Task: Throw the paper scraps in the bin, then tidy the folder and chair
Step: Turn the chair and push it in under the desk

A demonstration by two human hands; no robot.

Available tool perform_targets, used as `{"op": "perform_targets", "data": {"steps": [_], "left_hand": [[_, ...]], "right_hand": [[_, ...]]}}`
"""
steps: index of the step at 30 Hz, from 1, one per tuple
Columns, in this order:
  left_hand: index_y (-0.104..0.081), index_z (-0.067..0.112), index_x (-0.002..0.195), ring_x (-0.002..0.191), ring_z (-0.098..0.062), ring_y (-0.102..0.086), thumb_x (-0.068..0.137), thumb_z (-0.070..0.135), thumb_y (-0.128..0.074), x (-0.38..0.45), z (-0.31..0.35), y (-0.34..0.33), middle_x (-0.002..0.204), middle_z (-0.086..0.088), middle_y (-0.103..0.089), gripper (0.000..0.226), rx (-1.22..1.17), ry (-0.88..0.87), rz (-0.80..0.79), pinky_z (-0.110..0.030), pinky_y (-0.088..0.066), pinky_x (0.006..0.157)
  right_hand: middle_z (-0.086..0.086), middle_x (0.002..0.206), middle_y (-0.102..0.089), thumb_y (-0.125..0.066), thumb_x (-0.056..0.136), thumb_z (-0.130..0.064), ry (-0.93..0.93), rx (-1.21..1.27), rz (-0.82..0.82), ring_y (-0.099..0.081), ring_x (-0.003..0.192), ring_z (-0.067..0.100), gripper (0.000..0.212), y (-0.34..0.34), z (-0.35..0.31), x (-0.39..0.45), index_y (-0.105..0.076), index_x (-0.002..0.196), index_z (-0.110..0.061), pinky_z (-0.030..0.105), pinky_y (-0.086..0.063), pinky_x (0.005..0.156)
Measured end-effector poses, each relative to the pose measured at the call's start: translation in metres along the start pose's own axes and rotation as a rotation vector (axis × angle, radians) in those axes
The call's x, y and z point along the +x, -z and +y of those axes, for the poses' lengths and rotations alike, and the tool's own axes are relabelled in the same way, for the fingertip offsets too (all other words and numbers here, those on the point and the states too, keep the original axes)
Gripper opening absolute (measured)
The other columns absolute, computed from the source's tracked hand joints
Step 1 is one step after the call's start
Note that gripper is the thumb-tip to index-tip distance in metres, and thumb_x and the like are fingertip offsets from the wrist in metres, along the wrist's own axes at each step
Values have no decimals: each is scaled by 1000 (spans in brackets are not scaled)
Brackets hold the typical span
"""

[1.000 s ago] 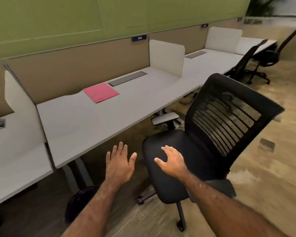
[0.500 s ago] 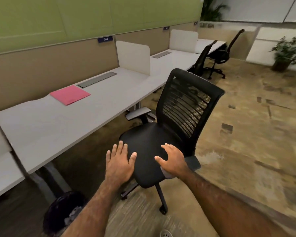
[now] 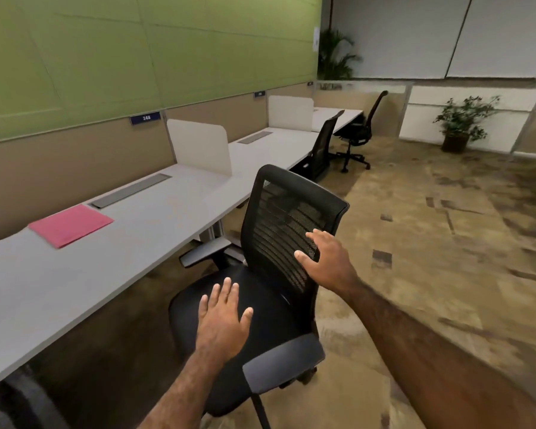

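A black mesh-back office chair [image 3: 288, 212] stands just off the long white desk [image 3: 155, 230], turned with its seat toward the desk. My right hand [image 3: 328, 261] is open in front of the mesh backrest, fingers spread, at or nearly touching it. Over the black seat hovers my left hand [image 3: 223, 320], also open and holding nothing. A pink folder [image 3: 70, 225] lies flat on the desk at the left, beside a grey cable flap [image 3: 130, 191]. No bin or paper scraps are in view.
White divider screens [image 3: 200, 145] split the desk into places. Two more black chairs [image 3: 322, 147] stand farther along the desk. A potted plant [image 3: 460, 123] sits at the far right wall. Brown carpet spreads to the right of the chair.
The view has swung right and closer to the chair. My right hand rose from the seat edge to the mesh backrest; my left hand came over the seat. The bin has left the view.
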State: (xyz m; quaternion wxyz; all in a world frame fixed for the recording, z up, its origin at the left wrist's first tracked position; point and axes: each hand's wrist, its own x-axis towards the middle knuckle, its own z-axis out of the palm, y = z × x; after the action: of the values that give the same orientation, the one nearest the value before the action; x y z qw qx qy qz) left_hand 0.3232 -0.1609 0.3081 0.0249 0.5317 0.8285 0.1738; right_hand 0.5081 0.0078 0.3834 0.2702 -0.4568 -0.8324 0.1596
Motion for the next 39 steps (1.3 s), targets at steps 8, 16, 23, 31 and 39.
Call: {"op": "perform_targets", "data": {"steps": [8, 16, 23, 31, 39], "left_hand": [[-4, 21, 153, 148, -16, 8, 93, 52, -37, 104, 126, -56, 162, 2, 4, 75, -26, -70, -79, -39, 8, 118], [5, 17, 152, 148, -21, 0, 84, 65, -39, 190, 197, -95, 162, -2, 0, 94, -20, 32, -122, -41, 4, 118], [4, 11, 151, 144, -22, -25, 88, 60, -41, 231, 220, -127, 160, -7, -16, 92, -57, 179, -111, -42, -19, 117], [-6, 7, 151, 120, -27, -54, 87, 49, -51, 250, 232, -141, 152, -12, -36, 89, -111, 287, -56, -40, -44, 97], [-7, 13, 152, 124, -26, -52, 86, 46, -55, 228, 233, -141, 155, -7, -32, 88, -191, 299, -45, -40, -45, 97]], "right_hand": [[6, 152, -38, -53, 90, -48, 150, -118, 26, -29, 141, 22, 60, 58, 73, 166, -43, 141, -18, 43, -25, 115], [8, 156, -31, -32, 100, -45, 136, -2, -285, -24, 144, 19, 57, 34, 118, 304, -36, 146, -12, 33, -15, 119], [11, 161, -12, -43, 93, -56, 98, -107, -485, -17, 147, 23, 74, -20, 133, 355, -21, 151, -15, 34, -15, 118], [10, 153, -36, -47, 89, -60, 33, -50, -459, -39, 136, 31, 81, -47, 142, 358, -12, 152, -24, 35, -31, 109], [8, 159, -23, -43, 91, -58, 4, -20, -470, -30, 141, 30, 77, -38, 145, 334, -6, 153, -28, 41, -25, 114]]}}
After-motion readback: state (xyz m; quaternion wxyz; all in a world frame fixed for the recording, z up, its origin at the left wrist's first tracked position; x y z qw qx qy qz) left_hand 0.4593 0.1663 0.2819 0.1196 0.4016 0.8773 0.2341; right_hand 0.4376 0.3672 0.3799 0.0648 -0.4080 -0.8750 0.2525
